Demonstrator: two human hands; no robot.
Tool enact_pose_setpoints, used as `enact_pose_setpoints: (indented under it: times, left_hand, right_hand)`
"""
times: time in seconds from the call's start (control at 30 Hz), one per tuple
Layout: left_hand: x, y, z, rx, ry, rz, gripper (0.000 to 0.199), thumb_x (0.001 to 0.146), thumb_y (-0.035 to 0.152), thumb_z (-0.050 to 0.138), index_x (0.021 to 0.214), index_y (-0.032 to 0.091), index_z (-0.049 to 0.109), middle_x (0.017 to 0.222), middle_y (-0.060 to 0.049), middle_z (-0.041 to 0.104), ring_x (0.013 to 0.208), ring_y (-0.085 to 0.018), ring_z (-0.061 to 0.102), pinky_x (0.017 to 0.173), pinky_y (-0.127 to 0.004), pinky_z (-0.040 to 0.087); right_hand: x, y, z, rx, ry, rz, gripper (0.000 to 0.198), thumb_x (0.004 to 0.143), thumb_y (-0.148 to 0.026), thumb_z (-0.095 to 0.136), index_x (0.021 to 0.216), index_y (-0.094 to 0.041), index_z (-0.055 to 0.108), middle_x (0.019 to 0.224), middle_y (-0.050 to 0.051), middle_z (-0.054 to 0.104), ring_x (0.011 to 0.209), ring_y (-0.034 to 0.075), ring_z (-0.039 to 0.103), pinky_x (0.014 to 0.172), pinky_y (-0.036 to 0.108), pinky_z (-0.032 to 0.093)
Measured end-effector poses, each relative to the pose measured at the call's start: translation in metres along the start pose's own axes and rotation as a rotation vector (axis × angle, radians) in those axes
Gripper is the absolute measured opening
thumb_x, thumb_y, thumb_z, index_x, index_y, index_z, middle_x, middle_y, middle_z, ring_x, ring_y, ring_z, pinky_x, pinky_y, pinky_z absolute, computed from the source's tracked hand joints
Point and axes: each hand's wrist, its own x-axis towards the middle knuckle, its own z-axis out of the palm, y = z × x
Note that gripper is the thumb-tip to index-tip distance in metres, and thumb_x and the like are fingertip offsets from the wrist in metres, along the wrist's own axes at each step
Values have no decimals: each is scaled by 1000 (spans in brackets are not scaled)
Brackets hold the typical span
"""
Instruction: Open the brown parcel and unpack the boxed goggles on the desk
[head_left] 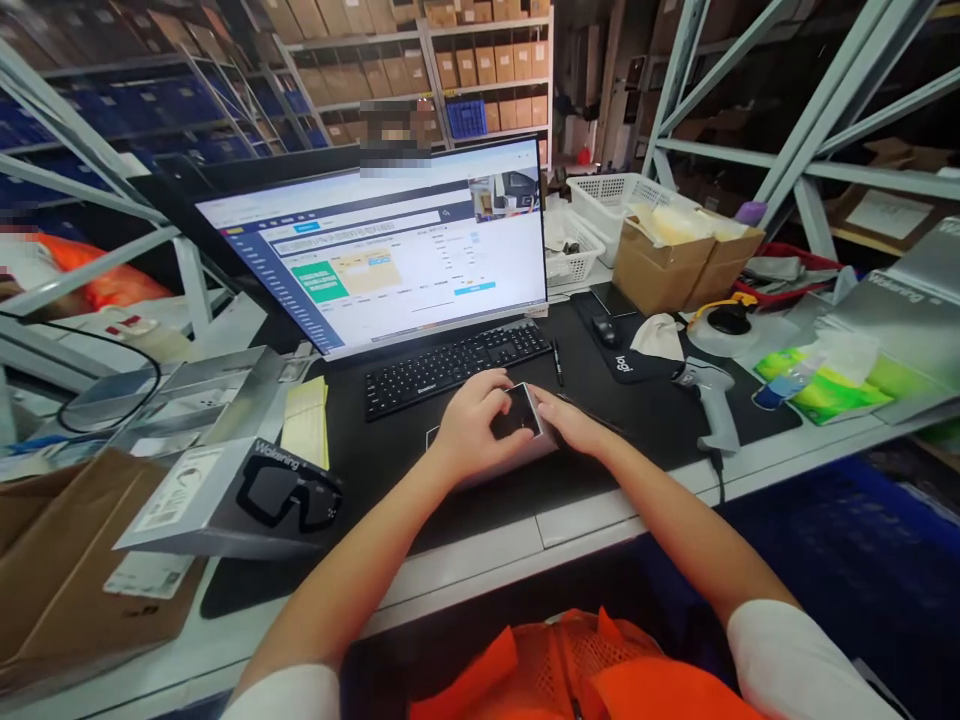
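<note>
A small grey box (517,462) lies on the black desk mat, just in front of the keyboard (457,365). Its far right end looks dark, either an opening or a black face; I cannot tell which. My left hand (476,425) is over the box, with thumb and forefinger curled around that dark end. Against the box's right side rests my right hand (574,420), its fingers bent along the edge. The left hand covers much of the box, and what may be inside is hidden. A pen (557,362) lies beyond the right hand.
Behind the keyboard stands a lit monitor (397,260). To the left are a grey goggles box (240,495), a yellow paper pad (306,415) and a brown carton (67,560). A mouse (604,330), a barcode scanner (709,400) and a green packet (832,385) lie to the right.
</note>
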Motion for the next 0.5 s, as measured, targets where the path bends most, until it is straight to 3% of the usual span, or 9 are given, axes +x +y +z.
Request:
enact_pose_setpoints:
  times: [0.13,0.2,0.3,0.4,0.5]
  left_hand:
    - [-32,-6,-24,-157,161,-57,47,77,38,80,92,16,41,124,-14,55,124,-29,54,100,-46,46]
    - [-51,-13,-35,-211,326,-52,42,82,37,75,88,16,39,115,-13,55,116,-30,58,96,-48,47]
    - [-76,-23,-42,-220,534,-153,39,92,43,64,91,15,38,113,-13,54,113,-28,59,95,-47,45]
    - [-96,-30,-34,-159,535,-231,51,89,53,68,116,17,45,133,-18,49,126,-31,53,106,-52,39]
    - [-109,-31,-14,-188,484,-333,89,77,46,82,149,24,33,148,-20,40,136,-29,48,114,-50,37]
  right_hand:
    - [-5,-11,6,-70,-22,14,88,99,-74,29,158,-8,34,162,15,25,151,23,28,126,39,19]
    - [-5,-8,6,-50,-4,23,91,99,-74,27,158,-5,33,162,16,26,151,23,28,127,38,18]
    - [-1,6,6,-67,35,47,101,95,-81,23,155,0,37,158,17,33,150,25,30,127,40,16]
    - [3,14,8,-103,99,38,104,93,-83,22,151,0,45,154,18,39,147,27,35,126,43,20]
    - [3,9,8,-58,161,49,92,97,-75,25,151,-4,46,155,16,39,147,25,36,126,42,20]
